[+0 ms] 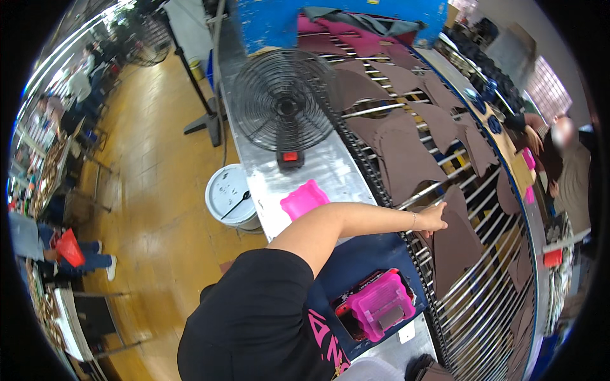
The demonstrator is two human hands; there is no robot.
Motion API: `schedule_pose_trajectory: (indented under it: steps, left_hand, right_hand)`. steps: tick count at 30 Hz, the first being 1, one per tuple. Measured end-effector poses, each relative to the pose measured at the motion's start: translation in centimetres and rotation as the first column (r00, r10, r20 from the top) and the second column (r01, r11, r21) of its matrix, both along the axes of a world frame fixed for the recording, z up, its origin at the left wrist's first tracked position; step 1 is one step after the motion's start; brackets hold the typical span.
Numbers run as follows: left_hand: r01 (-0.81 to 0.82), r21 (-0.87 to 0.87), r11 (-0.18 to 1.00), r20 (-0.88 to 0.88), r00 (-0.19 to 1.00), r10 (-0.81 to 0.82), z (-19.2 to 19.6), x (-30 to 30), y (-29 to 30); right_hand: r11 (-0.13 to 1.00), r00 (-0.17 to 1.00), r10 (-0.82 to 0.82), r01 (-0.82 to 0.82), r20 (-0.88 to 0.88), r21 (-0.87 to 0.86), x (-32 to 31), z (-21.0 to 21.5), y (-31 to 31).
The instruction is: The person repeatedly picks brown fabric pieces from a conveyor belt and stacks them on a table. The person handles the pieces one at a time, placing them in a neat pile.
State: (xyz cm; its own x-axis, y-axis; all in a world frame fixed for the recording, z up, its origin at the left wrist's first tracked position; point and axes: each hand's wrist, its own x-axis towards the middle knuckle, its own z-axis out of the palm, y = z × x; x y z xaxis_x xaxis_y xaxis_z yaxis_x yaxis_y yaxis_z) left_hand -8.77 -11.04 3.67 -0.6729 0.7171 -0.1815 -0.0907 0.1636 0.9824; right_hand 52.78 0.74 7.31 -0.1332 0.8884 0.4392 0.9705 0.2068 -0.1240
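Observation:
My left arm, in a black sleeve, reaches right across the metal side table. At the near edge of the rod conveyor, my left hand (432, 220) is closed at the left edge of a dark brown cut piece (459, 244). Its fingertips are partly hidden, but they look pinched on that edge. Under the wrist lies part of another brown piece. Farther up the conveyor (473, 289), several more flat brown pieces (406, 159) with curved outlines lie on the rods, some overlapping. My right hand is out of view.
A black round fan (286, 105) and a pink tray (305, 199) stand on the metal table (340, 170). Nearer is a pink basket (381, 303) holding a grey block. A white bucket (223, 195) stands on the floor. A blue machine (267, 28) spans the conveyor's far end. Another person (575, 181) works across it.

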Motion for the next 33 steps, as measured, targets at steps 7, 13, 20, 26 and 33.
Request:
schedule_pose_trajectory:
  steps: [7,13,20,26,33]
  left_hand:
    - [0.160,0.109,0.981,-0.013,0.987,-0.160,3.8,0.8,-6.5]
    - [0.377,0.195,0.905,-0.150,0.924,-0.353,7.8,4.2,-7.3]
    - [0.536,0.192,0.822,-0.490,0.778,-0.393,13.4,9.8,-9.3]
    - [0.346,0.153,0.926,-0.156,0.933,-0.323,17.6,6.2,-16.5]
    - [-0.089,0.193,0.977,-0.598,0.779,0.189,18.5,4.0,-26.5]
  right_hand:
    - [0.979,0.999,0.046,-0.041,-0.022,0.198,-2.6,4.2,-1.9]
    - [0.933,0.997,0.058,-0.035,-0.055,0.358,-3.5,11.0,-5.1]
    - [0.972,0.500,0.198,-0.209,-0.843,0.104,-16.5,12.8,-7.7]
    - [0.730,0.290,0.370,-0.679,-0.883,0.083,-25.4,11.1,-11.6]
    - [0.391,0.235,0.612,-0.920,-0.755,0.031,-30.9,7.6,-15.8]
